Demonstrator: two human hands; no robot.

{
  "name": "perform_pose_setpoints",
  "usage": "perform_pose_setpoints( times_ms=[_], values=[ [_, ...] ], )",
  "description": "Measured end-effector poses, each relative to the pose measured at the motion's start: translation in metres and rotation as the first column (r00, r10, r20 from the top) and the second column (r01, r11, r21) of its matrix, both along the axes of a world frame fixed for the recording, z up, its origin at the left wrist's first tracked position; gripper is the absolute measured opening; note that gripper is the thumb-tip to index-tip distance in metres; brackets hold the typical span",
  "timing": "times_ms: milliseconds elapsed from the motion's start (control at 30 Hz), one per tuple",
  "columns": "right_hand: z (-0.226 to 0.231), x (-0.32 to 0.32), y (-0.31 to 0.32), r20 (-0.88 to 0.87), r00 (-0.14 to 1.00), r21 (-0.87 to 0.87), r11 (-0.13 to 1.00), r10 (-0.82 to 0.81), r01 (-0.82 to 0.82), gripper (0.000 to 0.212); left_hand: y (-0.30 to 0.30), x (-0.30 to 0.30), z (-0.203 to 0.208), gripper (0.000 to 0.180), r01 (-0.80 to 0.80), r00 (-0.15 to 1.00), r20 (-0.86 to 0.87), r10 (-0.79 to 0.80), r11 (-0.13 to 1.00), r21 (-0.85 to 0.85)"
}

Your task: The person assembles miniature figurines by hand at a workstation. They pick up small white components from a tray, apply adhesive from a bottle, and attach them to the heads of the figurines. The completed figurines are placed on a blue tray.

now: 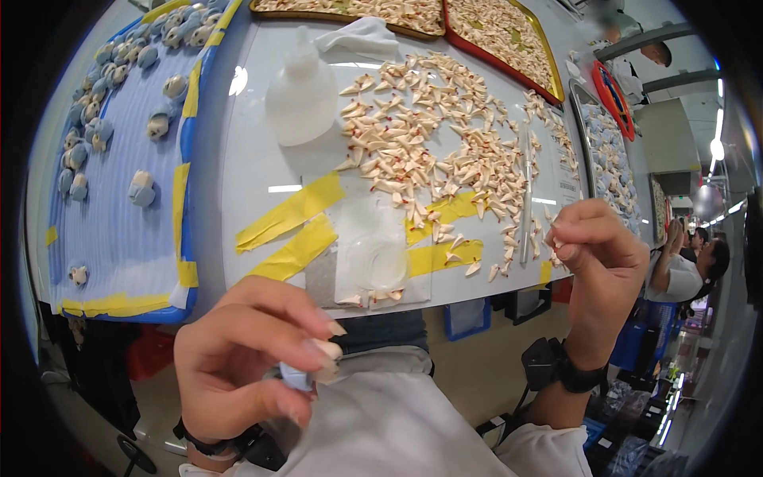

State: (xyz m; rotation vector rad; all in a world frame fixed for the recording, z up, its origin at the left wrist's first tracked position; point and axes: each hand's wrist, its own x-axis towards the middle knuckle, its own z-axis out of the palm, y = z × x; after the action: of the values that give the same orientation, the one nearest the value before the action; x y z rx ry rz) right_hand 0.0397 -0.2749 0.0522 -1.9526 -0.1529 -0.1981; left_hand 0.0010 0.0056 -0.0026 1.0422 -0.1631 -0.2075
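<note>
My left hand [242, 358] is closed in front of my body, below the table's near edge. Between its thumb and fingers sits a small blue-and-cream figurine [296, 377], partly covered by the fingertips. My right hand [604, 246] is raised at the table's right side, thumb and forefinger pinched on a small cream pointed piece [558, 243] that is mostly hidden. Beside it spreads a loose heap of similar cream pointed pieces [405, 147], many with red tips. Nearer to me, a clear round dish [381, 262] lies on a flat pad among strips of yellow tape [290, 211].
On the left, a blue tray [119, 238] edged with yellow tape holds several figurines. A translucent squeeze bottle [300, 99] stands by a white cloth [358, 38]. Trays of cream pieces [509, 36] line the back. Another figurine tray [608, 151] and people are at right.
</note>
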Motion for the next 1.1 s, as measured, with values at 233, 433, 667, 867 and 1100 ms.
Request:
perform_pose_setpoints(
  times_ms=[233, 433, 667, 867, 1100],
  values=[
    [0.006, 0.013, 0.044, -0.020, 0.991, -0.047, 0.990, 0.129, -0.130, 0.012, -0.006, -0.003, 0.012, 0.039, -0.062, 0.991, -0.115, 0.063, 0.998, 0.016],
    [0.006, 0.025, 0.063, -0.053, 0.951, -0.258, 0.916, 0.304, -0.307, 0.015, -0.003, -0.005, 0.006, 0.040, -0.089, 0.991, -0.098, 0.093, 0.995, 0.036],
    [0.012, 0.028, 0.083, -0.068, 0.926, -0.552, 0.759, 0.372, -0.346, 0.020, 0.004, -0.004, -0.007, 0.036, 0.019, 0.999, -0.036, -0.021, 0.998, -0.054],
    [0.007, 0.030, 0.090, 0.051, 0.911, -0.655, 0.702, 0.410, -0.279, 0.021, 0.010, 0.004, -0.014, 0.036, 0.010, 0.980, 0.196, -0.038, 0.989, 0.145],
    [0.007, 0.017, 0.081, 0.055, 0.935, -0.462, 0.839, 0.351, -0.288, 0.021, -0.010, -0.004, -0.007, 0.035, -0.091, 0.996, 0.012, 0.091, 0.996, -0.011]
  ],
)
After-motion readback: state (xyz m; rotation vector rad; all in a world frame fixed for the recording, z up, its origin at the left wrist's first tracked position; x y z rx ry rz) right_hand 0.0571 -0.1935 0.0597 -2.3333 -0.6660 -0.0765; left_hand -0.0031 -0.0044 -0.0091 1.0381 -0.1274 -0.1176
